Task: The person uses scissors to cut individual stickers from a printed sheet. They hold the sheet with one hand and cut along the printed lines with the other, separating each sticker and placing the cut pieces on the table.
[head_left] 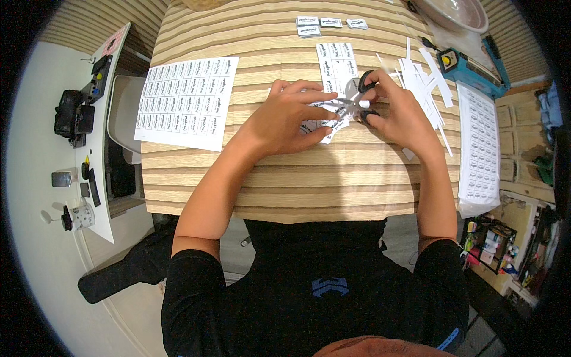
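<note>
My right hand [403, 114] grips a pair of scissors [352, 105] by the black handles, their metal blades pointing left. My left hand [287, 118] is spread palm down over small cut paper labels [337, 125], its fingertips beside the blades. The fingers and blades cover part of these labels, which bear printed writing. Just beyond, a narrow printed label strip [335, 62] lies lengthwise, its near end running under the scissors. Farther off, several small stacks of cut labels [308, 31] sit together.
An uncut label sheet [187, 102] lies at the left. White paper offcuts [421, 85] are heaped right of my right hand. Along the right edge are a blue sealing machine [473, 71] and a plastic-wrapped pack of printed sheets [478, 151]. A bowl [459, 13] stands at the far right.
</note>
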Tool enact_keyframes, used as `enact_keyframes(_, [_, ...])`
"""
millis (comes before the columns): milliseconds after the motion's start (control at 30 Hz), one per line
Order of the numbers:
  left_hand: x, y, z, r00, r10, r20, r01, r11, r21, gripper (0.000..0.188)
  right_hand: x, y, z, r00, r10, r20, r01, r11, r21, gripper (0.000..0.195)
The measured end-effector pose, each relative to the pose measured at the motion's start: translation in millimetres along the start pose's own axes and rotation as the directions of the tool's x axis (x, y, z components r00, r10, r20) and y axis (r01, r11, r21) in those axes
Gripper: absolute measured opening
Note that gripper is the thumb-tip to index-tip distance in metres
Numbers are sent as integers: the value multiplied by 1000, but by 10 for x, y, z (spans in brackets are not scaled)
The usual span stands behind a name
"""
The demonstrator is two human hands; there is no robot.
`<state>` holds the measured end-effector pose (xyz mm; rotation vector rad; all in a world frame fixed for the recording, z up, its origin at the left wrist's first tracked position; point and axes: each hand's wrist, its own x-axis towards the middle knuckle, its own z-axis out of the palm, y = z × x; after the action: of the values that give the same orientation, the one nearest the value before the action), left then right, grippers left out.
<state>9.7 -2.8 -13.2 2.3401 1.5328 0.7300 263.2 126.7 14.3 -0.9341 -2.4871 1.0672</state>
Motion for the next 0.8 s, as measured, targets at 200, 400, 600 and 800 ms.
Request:
enact_keyframes(200, [22,-16,-29,997,-19,-73,14,997,-76,25,31,41,-42,984,121,-129,-89,969,230,54])
enact_keyframes(400, [118,79,-126,955,-139,-263,98,982,-164,28,34,61,-36,980,185,-76,-81,715,694,49])
enact_keyframes(600, [160,71,-21,936,21,-351,-105,970,-221,24,18,-70,18,976,176,127,-204,544,814,50])
enact_keyframes(800, [80,148,-63,924,-345,-162,217,825,-522,16,43,-68,149,978,205,-25,-103,589,802,52])
